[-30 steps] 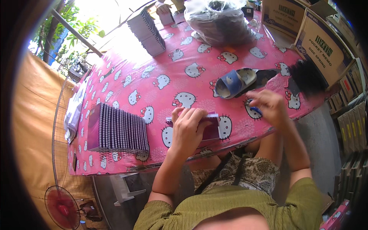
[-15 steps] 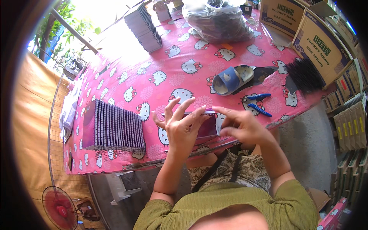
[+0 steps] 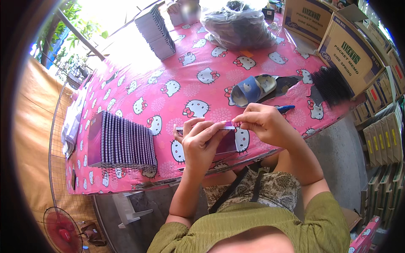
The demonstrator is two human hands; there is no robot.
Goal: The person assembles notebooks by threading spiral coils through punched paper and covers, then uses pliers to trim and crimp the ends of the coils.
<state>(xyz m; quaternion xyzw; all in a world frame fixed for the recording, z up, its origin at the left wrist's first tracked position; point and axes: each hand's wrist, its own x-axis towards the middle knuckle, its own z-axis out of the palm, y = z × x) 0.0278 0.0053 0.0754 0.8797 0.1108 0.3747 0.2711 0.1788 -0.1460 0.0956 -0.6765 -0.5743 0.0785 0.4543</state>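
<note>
Clamping a notebook (image 3: 228, 144) is the left hand (image 3: 200, 137); the right hand (image 3: 262, 122) pinches fingertips together. Beyond the notebook, a bag (image 3: 240, 33) holds dark contents.

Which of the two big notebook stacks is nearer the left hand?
The purple-covered stack, just left of the left hand, near the table's front edge. The other, pale stack stands well beyond, toward the far side.

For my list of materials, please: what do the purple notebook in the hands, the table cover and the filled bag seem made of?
Purple notebook: probably smooth card cover on paper; its pale edge looks like pages.
Table cover: likely glossy plastic sheet, since it reflects glare.
Filled bag: apparently thin, clear plastic; it looks wrinkled and see-through.
</note>
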